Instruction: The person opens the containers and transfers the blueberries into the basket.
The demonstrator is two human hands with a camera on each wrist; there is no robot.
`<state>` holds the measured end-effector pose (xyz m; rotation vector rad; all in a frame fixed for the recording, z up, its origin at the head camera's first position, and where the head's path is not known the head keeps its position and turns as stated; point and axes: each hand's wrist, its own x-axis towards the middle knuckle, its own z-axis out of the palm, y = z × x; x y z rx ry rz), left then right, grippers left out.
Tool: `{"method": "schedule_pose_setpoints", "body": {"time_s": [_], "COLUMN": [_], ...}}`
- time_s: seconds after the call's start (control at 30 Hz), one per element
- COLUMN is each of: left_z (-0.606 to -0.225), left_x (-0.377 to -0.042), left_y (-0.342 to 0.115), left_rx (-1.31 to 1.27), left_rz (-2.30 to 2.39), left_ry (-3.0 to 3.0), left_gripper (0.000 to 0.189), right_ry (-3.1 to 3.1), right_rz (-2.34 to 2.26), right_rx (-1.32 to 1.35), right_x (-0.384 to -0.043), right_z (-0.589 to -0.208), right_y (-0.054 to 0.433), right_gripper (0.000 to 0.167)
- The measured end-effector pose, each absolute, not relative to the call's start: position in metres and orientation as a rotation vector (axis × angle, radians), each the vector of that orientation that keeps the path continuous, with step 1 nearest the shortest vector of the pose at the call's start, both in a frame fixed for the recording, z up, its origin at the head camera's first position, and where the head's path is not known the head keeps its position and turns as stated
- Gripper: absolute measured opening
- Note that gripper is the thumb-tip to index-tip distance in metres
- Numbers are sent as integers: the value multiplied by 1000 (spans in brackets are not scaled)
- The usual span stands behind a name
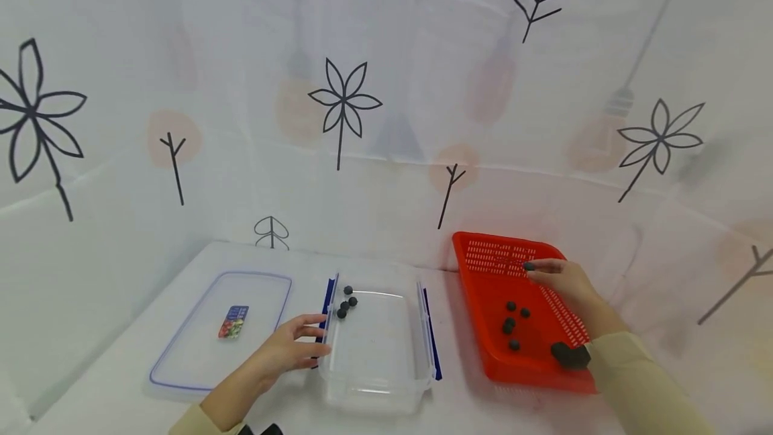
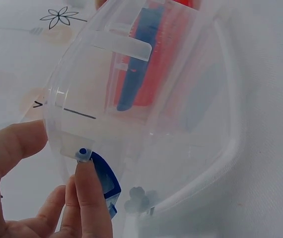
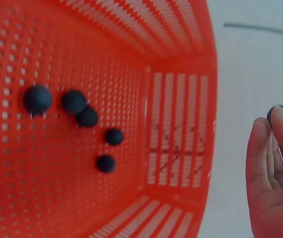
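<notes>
My right hand [image 1: 564, 280] pinches a blueberry [image 3: 279, 113] between thumb and fingertips, raised over the right side of a red plastic basket [image 1: 492, 354]. Several loose blueberries [image 3: 114, 137] lie on the perforated basket floor. A clear plastic container [image 1: 374, 384] with blue side latches stands in the middle of the table. My left hand [image 1: 290, 351] is at its left side, fingers extended, fingertips against the wall and the blue latch [image 2: 104, 173]. Inside the container, several blueberries [image 1: 348, 305] sit together near the back left corner.
Left of the container, a clear lid [image 1: 193, 348] with a bluish rim and a colourful label [image 1: 233, 322] lies flat on the white table [image 1: 109, 368]. Behind the table hangs a white curtain [image 1: 386, 200] printed with plants. The basket's raised walls stand close to it.
</notes>
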<state>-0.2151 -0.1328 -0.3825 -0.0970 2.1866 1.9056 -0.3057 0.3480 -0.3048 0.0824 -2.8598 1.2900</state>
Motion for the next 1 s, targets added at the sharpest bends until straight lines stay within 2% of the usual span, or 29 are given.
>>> {"method": "schedule_pose_setpoints", "body": {"time_s": [0.27,0.7,1.0], "left_z": [-381,-382,-384], "left_x": [-214,-215,-216], "left_y": [-133,-132,-132], "left_rx": [-108,-94,-98], "left_rz": [1903,1914,1911], "left_ry": [2192,2184,2184], "left_gripper": [63,62,62], "right_ry": [-2956,-3000,-2983], "right_rz": [1257,1437,1403], "right_rx": [26,27,57], "right_x": [-316,-324,-323], "right_z": [-317,-335,-326], "right_y": [362,378,377], "right_gripper": [53,41,44]}}
